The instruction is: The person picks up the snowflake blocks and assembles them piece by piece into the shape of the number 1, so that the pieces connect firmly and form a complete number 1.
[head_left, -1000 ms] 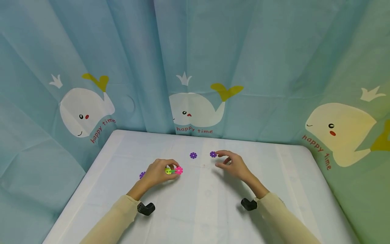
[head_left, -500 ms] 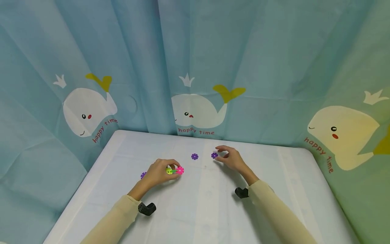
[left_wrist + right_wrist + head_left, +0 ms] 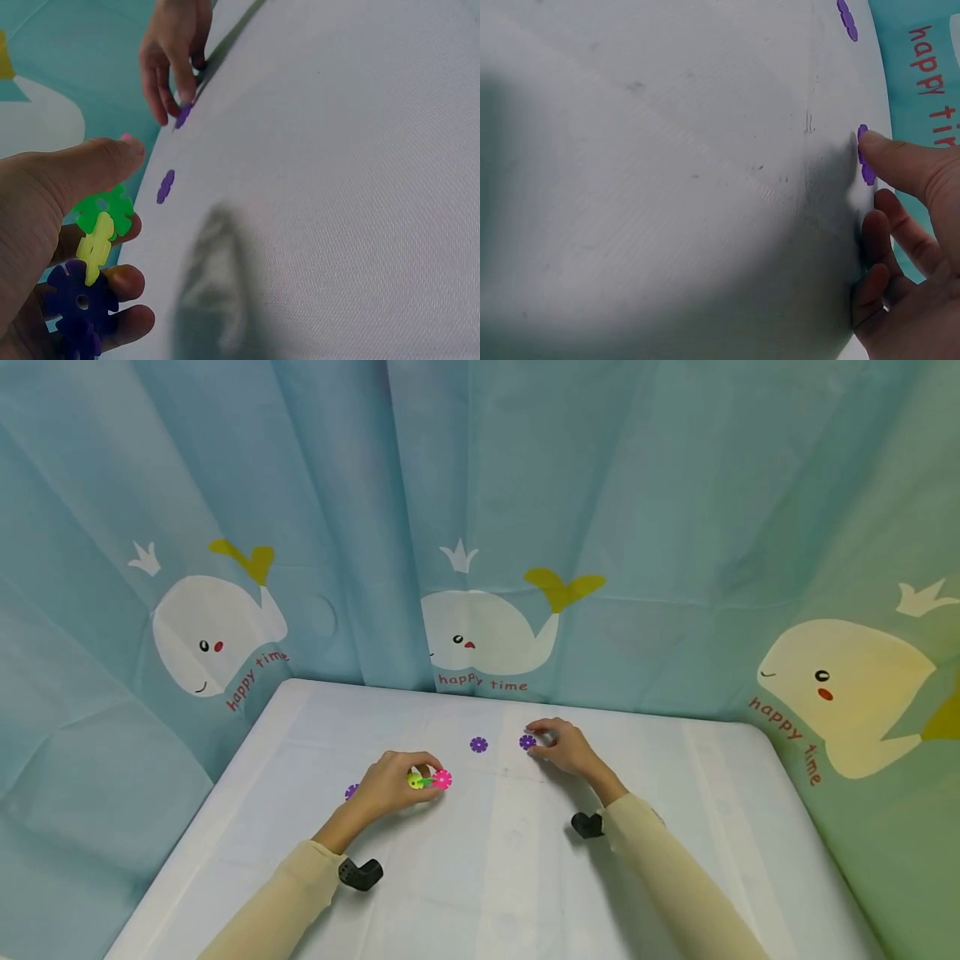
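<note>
My left hand (image 3: 393,783) grips a small chain of notched plastic discs above the table. In the left wrist view the chain has a dark purple disc (image 3: 81,300), a yellow disc (image 3: 96,246) seen nearly edge-on, and a green disc (image 3: 105,210). A pink disc (image 3: 442,779) shows at its far end in the head view. At the back of the table, my right hand (image 3: 573,752) has its thumb against a flat purple disc (image 3: 867,166). Its other visible fingers are bent and look apart from that disc.
A second purple disc (image 3: 478,744) lies on the white table (image 3: 480,877), left of the right hand. Another purple disc (image 3: 351,792) is partly hidden behind the left hand. A blue whale-print curtain (image 3: 645,635) stands behind the table.
My right hand has come forward to the purple disc, and its thumb has moved onto it. The index finger has lowered slightly towards the disc. The left hand stays still with its chain.
</note>
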A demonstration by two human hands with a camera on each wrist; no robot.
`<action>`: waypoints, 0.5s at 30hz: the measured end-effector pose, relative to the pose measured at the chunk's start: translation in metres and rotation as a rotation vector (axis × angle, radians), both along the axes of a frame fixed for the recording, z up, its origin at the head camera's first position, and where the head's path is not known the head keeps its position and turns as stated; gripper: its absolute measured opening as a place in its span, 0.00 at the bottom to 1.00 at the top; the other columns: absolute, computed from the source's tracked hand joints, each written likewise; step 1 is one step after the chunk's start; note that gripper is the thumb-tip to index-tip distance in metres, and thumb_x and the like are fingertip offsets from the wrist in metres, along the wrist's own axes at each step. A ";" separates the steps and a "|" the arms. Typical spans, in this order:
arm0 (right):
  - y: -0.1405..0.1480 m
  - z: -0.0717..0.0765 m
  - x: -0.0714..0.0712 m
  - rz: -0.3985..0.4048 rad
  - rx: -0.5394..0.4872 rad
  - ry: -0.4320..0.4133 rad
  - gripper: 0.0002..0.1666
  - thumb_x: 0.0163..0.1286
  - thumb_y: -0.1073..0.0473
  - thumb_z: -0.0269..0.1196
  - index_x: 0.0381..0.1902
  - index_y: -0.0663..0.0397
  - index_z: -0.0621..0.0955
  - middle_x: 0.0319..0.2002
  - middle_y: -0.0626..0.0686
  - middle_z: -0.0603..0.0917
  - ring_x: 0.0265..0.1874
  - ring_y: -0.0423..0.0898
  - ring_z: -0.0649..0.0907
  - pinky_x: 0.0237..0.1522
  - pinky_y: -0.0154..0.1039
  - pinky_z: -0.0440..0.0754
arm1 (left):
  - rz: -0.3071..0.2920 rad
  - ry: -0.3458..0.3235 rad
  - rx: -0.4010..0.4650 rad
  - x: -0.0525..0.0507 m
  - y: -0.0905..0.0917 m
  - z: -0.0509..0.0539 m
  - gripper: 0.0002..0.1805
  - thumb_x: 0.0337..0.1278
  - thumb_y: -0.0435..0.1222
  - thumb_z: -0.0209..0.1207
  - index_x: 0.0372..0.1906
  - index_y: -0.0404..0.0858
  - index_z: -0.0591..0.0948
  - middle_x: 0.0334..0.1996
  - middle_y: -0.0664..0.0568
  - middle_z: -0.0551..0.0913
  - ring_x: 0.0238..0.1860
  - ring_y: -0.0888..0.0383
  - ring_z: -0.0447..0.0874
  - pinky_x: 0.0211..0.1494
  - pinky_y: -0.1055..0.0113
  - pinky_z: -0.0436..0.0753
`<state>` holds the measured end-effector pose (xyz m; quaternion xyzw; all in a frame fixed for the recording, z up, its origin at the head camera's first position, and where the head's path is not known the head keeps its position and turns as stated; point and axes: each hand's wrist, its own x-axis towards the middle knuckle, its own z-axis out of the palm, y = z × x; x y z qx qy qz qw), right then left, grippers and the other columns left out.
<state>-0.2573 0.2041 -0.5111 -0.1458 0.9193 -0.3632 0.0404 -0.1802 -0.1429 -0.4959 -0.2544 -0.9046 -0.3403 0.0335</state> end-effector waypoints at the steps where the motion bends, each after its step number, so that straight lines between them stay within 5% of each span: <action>1: -0.001 -0.001 -0.001 0.010 0.012 0.012 0.23 0.66 0.65 0.72 0.59 0.61 0.83 0.55 0.62 0.83 0.48 0.56 0.81 0.49 0.50 0.79 | 0.001 -0.001 -0.003 0.000 0.000 0.000 0.15 0.50 0.41 0.77 0.43 0.48 0.88 0.31 0.59 0.85 0.30 0.63 0.76 0.34 0.68 0.75; 15: -0.005 0.000 -0.006 0.040 0.089 0.023 0.15 0.67 0.67 0.70 0.51 0.61 0.86 0.52 0.61 0.84 0.57 0.61 0.79 0.61 0.62 0.73 | 0.001 -0.010 -0.011 0.000 0.002 0.001 0.15 0.50 0.40 0.78 0.43 0.48 0.88 0.31 0.59 0.86 0.29 0.61 0.76 0.33 0.67 0.74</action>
